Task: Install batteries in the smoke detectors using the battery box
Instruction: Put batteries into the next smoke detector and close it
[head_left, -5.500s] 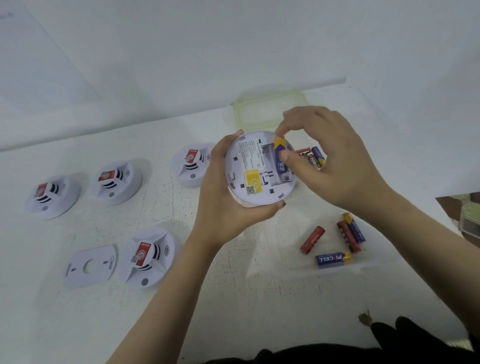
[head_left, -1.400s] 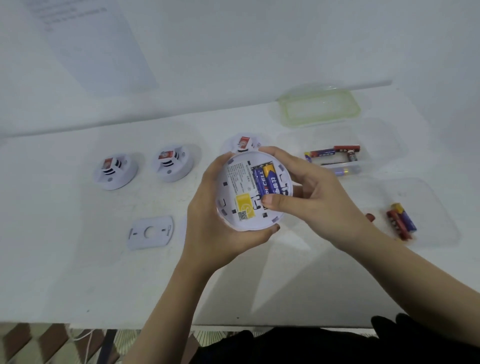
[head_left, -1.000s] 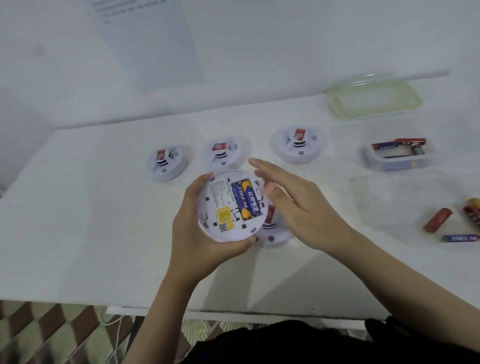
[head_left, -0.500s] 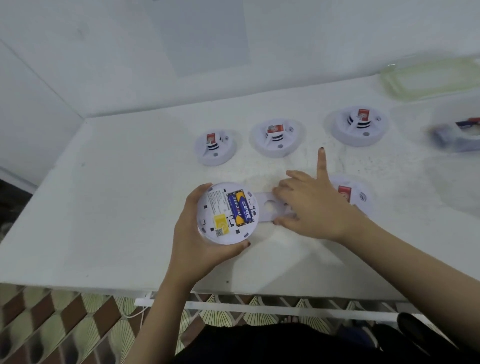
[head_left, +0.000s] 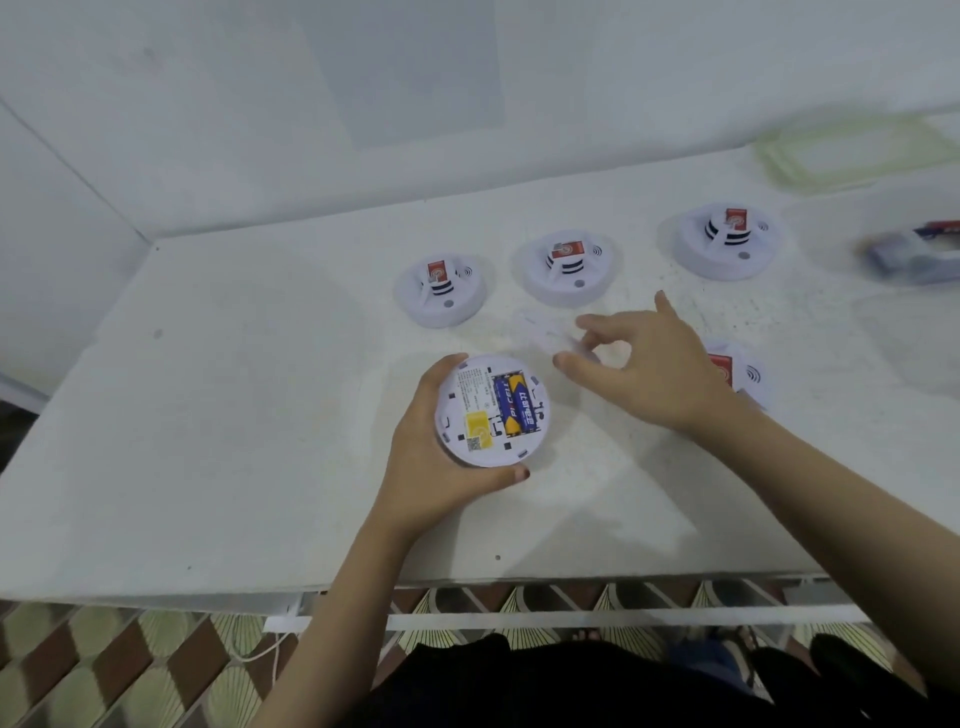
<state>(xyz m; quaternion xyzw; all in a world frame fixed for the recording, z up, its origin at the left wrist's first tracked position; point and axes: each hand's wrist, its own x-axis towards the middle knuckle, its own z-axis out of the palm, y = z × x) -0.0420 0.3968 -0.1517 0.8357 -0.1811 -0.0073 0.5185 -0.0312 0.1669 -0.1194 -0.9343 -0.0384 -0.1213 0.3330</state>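
My left hand (head_left: 431, 467) grips a white smoke detector (head_left: 491, 410) turned back-side up, with two blue and yellow batteries (head_left: 516, 404) seated in its compartment. My right hand (head_left: 649, 364) pinches a flat white cover plate (head_left: 545, 332), blurred by motion, between thumb and fingers just above the table. The clear battery box (head_left: 914, 254) sits at the far right edge, blurred.
Three white smoke detectors stand in a row at the back: (head_left: 441, 288), (head_left: 569, 267), (head_left: 724, 239). Another detector (head_left: 748, 374) lies partly hidden behind my right hand. A pale green lid (head_left: 852, 150) rests at the back right. The table's front edge (head_left: 467, 582) runs below my forearms.
My right hand left the batteries, reached to the cover plate on the table and has lifted it. The left hand lowered the detector toward the table. The view swung left.
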